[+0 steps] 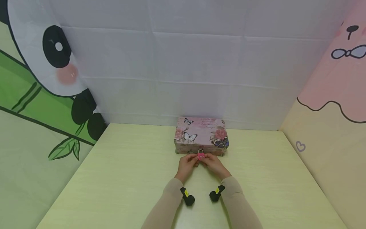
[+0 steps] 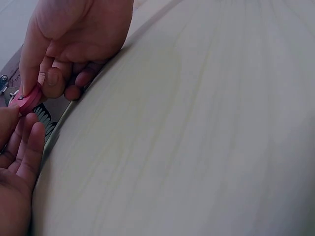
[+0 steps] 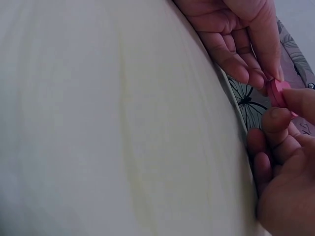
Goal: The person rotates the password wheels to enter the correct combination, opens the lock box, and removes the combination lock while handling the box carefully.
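A small pink padlock (image 1: pixel 201 156) with a metal shackle is at the front latch of a flowered, butterfly-patterned box (image 1: pixel 200 128), whose lid is down. The left hand (image 1: pixel 186 165) pinches the padlock from its left side, and the right hand (image 1: pixel 216 166) pinches it from the right. In the left wrist view the padlock (image 2: pixel 29 100) lies between the fingertips of the left hand (image 2: pixel 14 191) and the right hand (image 2: pixel 86 29). The right wrist view also shows the padlock (image 3: pixel 278 93) between both hands; whether its shackle is locked cannot be told.
The box stands on a pale yellow table (image 1: pixel 128 165), near its back edge and a white cloth wall (image 1: pixel 197 63). Printed cartoon panels flank the table. A black wrist device (image 1: pixel 188 197) sits on the left sleeve, another (image 1: pixel 216 193) on the right.
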The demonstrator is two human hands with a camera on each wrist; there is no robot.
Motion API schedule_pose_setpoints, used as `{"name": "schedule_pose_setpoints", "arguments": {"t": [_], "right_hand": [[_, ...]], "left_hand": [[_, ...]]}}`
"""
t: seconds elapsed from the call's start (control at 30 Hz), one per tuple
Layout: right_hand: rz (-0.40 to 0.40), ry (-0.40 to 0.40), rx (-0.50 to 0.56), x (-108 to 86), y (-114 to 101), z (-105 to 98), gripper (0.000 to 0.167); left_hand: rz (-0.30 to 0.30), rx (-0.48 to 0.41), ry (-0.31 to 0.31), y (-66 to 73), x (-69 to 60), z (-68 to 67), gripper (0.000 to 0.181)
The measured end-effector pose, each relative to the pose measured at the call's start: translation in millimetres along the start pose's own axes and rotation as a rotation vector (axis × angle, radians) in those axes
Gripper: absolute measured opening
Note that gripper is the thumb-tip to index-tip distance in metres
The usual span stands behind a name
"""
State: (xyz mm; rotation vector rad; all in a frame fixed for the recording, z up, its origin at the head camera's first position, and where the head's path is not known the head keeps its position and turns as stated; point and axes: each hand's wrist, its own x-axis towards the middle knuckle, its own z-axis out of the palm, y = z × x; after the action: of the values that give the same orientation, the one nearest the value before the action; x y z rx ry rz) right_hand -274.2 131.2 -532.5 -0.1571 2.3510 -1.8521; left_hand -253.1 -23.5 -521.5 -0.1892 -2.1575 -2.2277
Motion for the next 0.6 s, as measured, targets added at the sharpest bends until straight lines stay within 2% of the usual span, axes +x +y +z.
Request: {"name": "schedule_pose_setpoints", "arguments": {"t": [0.23, 0.3, 0.5, 0.6], "right_hand": [[-0.008, -0.026, 0.010, -23.1, -39, -2, 0.018], [-0.010, -0.029, 0.003, -20.1, -35, -2, 0.019], [0.014, 0.008, -0.019, -1.6, -4, 0, 0.020], [0.018, 0.008, -0.021, 1.4, 1, -1, 0.019]], "left_hand": [[0.003, -0.002, -0.004, 0.1, 0.8, -0.1, 0.018], [0.004, -0.003, -0.007, -0.8, 0.9, -0.2, 0.019], [0.008, -0.002, -0.012, -2.9, 1.2, -0.8, 0.018], [0.015, -0.001, -0.016, -3.1, 1.3, -1.0, 0.018]]}}
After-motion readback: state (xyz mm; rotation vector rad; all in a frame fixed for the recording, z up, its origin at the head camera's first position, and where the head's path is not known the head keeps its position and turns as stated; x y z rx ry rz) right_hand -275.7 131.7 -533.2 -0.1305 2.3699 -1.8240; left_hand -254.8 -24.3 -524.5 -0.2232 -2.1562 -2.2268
